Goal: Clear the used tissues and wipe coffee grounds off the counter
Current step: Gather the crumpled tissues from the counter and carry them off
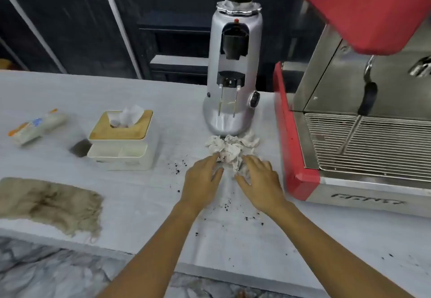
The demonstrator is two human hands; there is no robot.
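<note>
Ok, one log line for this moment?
phase: gathering | left hand: open, at used tissues | right hand: open, on pile | coffee grounds: unwiped on counter | cloth: untouched

Pretty tight mid-frame: grinder (233, 76) blocks behind, red espresso machine (349, 134) walls off the right. Tissue box (121, 139) sits left, cloth (51, 204) lower left; open counter (144, 192) runs between those, down to the near edge.
</note>
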